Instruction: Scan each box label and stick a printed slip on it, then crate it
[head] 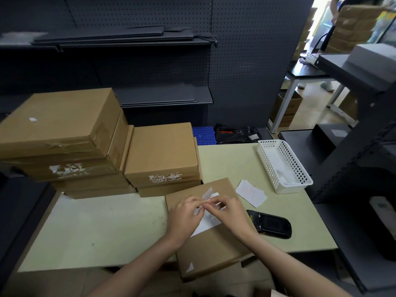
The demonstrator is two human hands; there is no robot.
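Both hands, left point(186, 215) and right point(230, 213), pinch a small slip point(211, 197) over the cardboard box point(214, 243). That box lies on the table point(96, 228), its near end overhanging the edge. The black scanner point(271, 224) lies just right of the box.

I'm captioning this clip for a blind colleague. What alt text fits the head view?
Both hands, left and right, pinch a small white printed slip over a flat brown cardboard box at the edge of a pale green table. A black handheld scanner lies right of the box; stacked brown cardboard boxes stand behind.
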